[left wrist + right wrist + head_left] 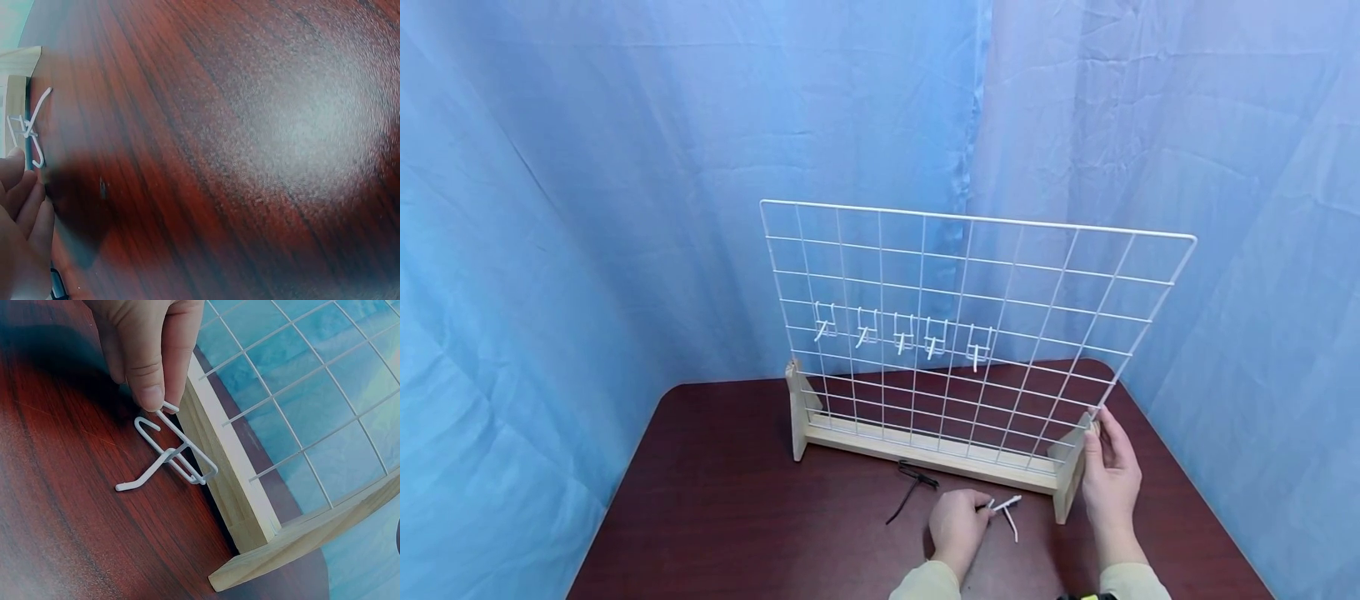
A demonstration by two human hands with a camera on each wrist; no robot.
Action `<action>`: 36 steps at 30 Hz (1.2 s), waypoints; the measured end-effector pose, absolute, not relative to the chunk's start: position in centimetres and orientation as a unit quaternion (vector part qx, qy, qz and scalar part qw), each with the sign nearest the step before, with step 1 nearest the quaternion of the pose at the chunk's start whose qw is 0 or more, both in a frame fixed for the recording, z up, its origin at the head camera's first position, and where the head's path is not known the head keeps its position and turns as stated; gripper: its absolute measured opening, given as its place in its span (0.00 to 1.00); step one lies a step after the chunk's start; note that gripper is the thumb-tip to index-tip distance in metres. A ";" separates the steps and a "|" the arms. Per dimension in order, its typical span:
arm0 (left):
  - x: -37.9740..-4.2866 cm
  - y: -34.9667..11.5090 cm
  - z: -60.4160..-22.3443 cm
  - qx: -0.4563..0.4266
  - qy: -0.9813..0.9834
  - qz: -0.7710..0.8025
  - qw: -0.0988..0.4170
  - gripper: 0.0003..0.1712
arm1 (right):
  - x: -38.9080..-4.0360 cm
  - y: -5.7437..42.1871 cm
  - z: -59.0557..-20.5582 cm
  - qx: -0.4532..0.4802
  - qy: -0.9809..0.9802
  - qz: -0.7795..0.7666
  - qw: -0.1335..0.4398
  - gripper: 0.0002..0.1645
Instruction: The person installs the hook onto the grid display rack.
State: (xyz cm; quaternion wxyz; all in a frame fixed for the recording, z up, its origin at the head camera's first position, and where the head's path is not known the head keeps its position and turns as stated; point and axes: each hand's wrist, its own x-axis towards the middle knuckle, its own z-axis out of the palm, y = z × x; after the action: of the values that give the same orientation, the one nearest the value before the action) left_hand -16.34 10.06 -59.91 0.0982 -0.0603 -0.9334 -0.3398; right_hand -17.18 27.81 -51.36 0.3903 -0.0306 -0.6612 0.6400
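Note:
My left hand [957, 523] pinches a white wire hook [169, 450] between thumb and fingers, just above the table. The hook's bent prong points away from the fingers, low in front of the stand's wooden base. My right hand [1112, 475] grips the right end of the wooden stand [1072, 467], thumb in front, beside the lower right edge of the white wire grid [1037, 287]. Several white hooks [933, 340] hang in a row across the grid's left and middle part. Part of the right hand's fingers is hidden behind the stand.
A black hook [913, 486] lies on the dark red wooden table [722, 517], left of my left hand. The stand's left foot [800, 417] rests on the table. Blue curtains [625, 167] surround the back and sides.

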 end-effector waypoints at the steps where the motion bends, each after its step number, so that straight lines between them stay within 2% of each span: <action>1: -16.3 10.1 -59.9 -0.059 -0.934 -0.339 0.099 0.08 | -17.2 27.8 -51.3 -0.030 -0.661 0.640 0.391 0.26; 20: -17.0 8.7 -59.8 -0.041 -0.935 -0.328 0.128 0.08 | -17.3 28.0 -51.7 -0.011 -0.644 0.655 0.395 0.25; 31: -18.3 5.7 -59.8 -0.122 -0.946 -0.271 0.131 0.05 | -17.3 28.0 -51.6 -0.023 -0.656 0.645 0.391 0.25; 36: -18.4 5.1 -60.1 -0.129 -0.946 -0.269 0.128 0.06 | -17.3 28.0 -51.6 -0.015 -0.653 0.647 0.393 0.25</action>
State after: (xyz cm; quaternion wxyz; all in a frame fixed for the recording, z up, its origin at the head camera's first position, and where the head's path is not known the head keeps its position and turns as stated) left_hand -18.45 5.08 -60.09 0.1283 -0.1289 -0.9459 -0.2688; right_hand -17.28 27.95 -51.56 0.3930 -0.0154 -0.6531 0.6471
